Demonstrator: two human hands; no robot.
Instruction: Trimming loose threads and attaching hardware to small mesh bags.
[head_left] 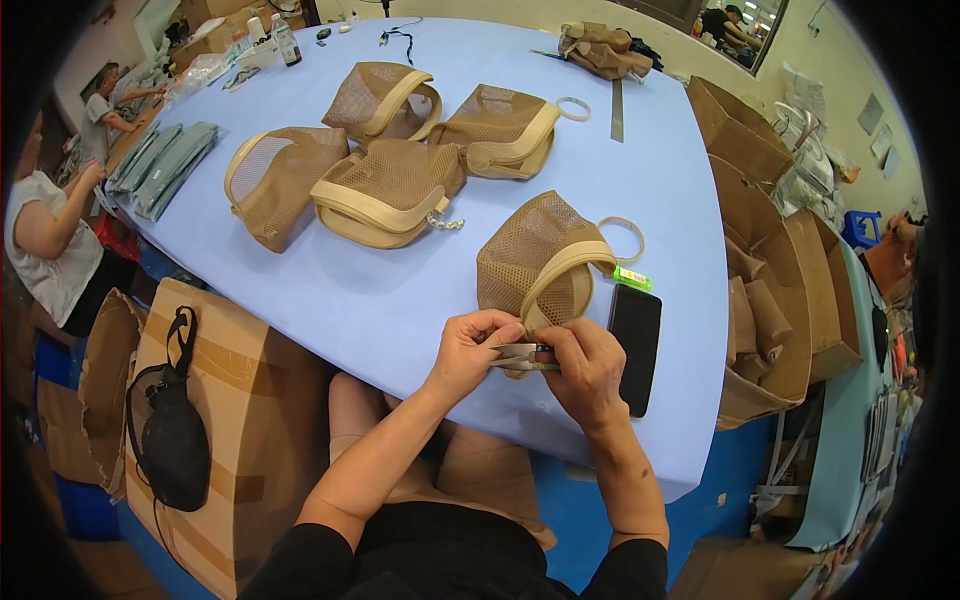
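Observation:
A brown mesh bag (535, 255) with a beige zippered rim and a wrist loop lies at the table's near edge, in front of me. My left hand (470, 352) is closed, its thumb and finger pinching the near end of the bag's rim. My right hand (588, 368) is closed round small metal thread snips (514, 354), whose blades point left towards my left fingertips. What exactly lies between the blades is too small to make out. Just right of the bag lie a small green-and-white packet (632, 279) and a black phone (635, 345).
Several similar mesh bags, one of them a bag (385, 190) with a cord, stand mid-table. Grey-green packages (165, 165) lie at the left edge, a steel ruler (617, 112) at the back. Cardboard boxes (765, 330) stand right; a carton (225, 390) stands left. Co-workers sit at far left.

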